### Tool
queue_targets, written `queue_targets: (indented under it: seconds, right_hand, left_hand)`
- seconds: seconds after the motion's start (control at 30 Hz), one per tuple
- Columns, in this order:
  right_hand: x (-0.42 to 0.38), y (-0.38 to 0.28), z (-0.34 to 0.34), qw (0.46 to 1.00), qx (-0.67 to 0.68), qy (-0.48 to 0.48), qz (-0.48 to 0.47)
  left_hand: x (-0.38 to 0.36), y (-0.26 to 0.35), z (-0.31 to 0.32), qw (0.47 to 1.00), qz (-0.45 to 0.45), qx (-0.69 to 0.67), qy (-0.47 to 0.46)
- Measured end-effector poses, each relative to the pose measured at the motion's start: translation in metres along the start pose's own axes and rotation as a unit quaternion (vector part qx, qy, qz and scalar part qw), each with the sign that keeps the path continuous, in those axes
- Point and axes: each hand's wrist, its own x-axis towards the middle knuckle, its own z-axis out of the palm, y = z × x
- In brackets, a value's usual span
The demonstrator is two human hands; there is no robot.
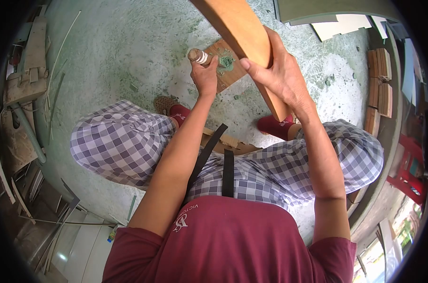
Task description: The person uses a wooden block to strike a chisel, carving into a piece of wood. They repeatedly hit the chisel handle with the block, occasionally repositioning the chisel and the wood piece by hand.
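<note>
A long curved wooden piece (237,33) slants from the top of the head view down toward my right foot. Round its edge my right hand (282,75) is wrapped, the thumb on the near face. My left hand (206,75) grips a round-ended wooden handle (195,55) with a pale band; the tool's far end is near the green paste. That paste (227,62) lies on a brown board (230,78) on the floor, beyond my left hand and partly behind the curved piece.
Stacked wood blocks (379,104) stand along the right side, with a red plastic object (407,170) below them. Pale panels (341,27) lie at the upper right. At the left are a dusty machine (27,85) and thin strips. My feet rest on the stained floor (114,56).
</note>
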Motion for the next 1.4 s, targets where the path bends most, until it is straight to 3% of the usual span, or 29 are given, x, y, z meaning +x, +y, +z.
queue_targets:
  seconds: [0.17, 0.23, 0.3, 0.37, 0.4, 0.53, 0.6, 0.63, 0.73, 0.77, 0.83, 0.9, 0.97, 1.0, 1.1, 1.17, 1.23, 1.3, 1.33, 1.37, 1.4]
  right_hand:
    - [-0.003, 0.016, 0.014, 0.994, -0.022, -0.110, -0.019]
    - [0.000, 0.027, 0.021, 0.958, -0.206, -0.198, 0.000]
    - [0.001, 0.015, 0.016, 0.958, -0.220, -0.184, -0.011]
    - [-0.001, 0.000, 0.004, 0.987, -0.119, -0.090, -0.058]
    - [-0.002, -0.005, 0.002, 0.989, -0.111, -0.035, -0.096]
    - [-0.001, -0.002, 0.008, 0.990, -0.029, -0.011, -0.136]
    - [0.004, 0.016, 0.019, 0.971, -0.177, -0.159, 0.036]
    - [0.003, 0.020, 0.017, 0.971, -0.179, -0.156, 0.035]
    - [0.000, 0.017, 0.013, 0.985, -0.143, -0.097, -0.017]
    - [-0.003, 0.009, 0.010, 0.984, -0.141, -0.105, -0.014]
    - [-0.003, -0.005, 0.004, 0.994, -0.062, -0.005, -0.092]
    - [-0.005, -0.002, 0.011, 0.994, -0.031, 0.018, -0.103]
    - [-0.006, 0.016, 0.023, 0.993, -0.061, -0.084, -0.057]
    - [-0.001, 0.021, 0.027, 0.964, -0.210, -0.161, -0.009]
    - [-0.001, 0.019, 0.026, 0.970, -0.195, -0.145, 0.020]
    - [-0.010, 0.010, 0.021, 0.984, -0.138, -0.116, -0.008]
    - [-0.014, -0.004, 0.014, 0.993, -0.079, -0.023, -0.084]
    - [-0.014, 0.008, 0.022, 0.993, -0.068, -0.010, -0.100]
    - [-0.012, 0.023, 0.031, 0.987, -0.131, -0.081, -0.045]
    - [-0.010, 0.031, 0.035, 0.970, -0.193, -0.150, 0.011]
    - [-0.008, 0.030, 0.035, 0.972, -0.176, -0.153, 0.021]
  left_hand:
    - [-0.003, 0.004, 0.003, 1.000, 0.005, 0.010, -0.008]
    - [-0.001, -0.005, 0.002, 0.997, 0.060, 0.038, -0.015]
    - [0.003, -0.002, 0.003, 0.999, 0.040, 0.031, -0.016]
    - [-0.001, 0.003, 0.004, 1.000, -0.004, 0.015, -0.023]
    - [-0.004, 0.013, 0.003, 1.000, 0.016, -0.015, -0.020]
    - [-0.004, 0.011, 0.003, 0.998, 0.025, 0.042, -0.026]
    - [-0.005, 0.010, 0.005, 0.999, 0.042, -0.005, -0.017]
    - [-0.003, 0.012, 0.006, 0.999, 0.044, -0.007, -0.018]
    - [-0.005, 0.008, 0.001, 1.000, 0.003, 0.023, -0.012]
    - [-0.003, 0.002, 0.004, 1.000, 0.009, 0.021, -0.018]
    - [0.001, 0.003, 0.008, 0.999, 0.024, 0.014, -0.020]
    - [0.000, 0.008, 0.007, 0.998, 0.031, 0.053, -0.022]
    - [0.000, 0.006, 0.004, 0.995, 0.003, 0.091, -0.044]
    - [0.001, 0.001, 0.003, 0.996, 0.029, 0.075, -0.046]
    - [0.002, 0.010, 0.004, 0.998, 0.022, 0.044, -0.034]
    - [-0.003, 0.008, 0.003, 0.999, 0.008, 0.011, -0.029]
    - [-0.002, 0.005, 0.006, 0.999, -0.003, 0.037, -0.030]
    - [0.006, -0.025, 0.012, 0.998, -0.015, 0.003, -0.065]
    - [0.007, -0.035, 0.013, 0.995, 0.053, 0.060, -0.065]
    - [0.005, -0.023, 0.010, 0.994, 0.059, 0.058, -0.066]
    - [-0.001, -0.005, 0.005, 0.997, 0.052, 0.048, -0.043]
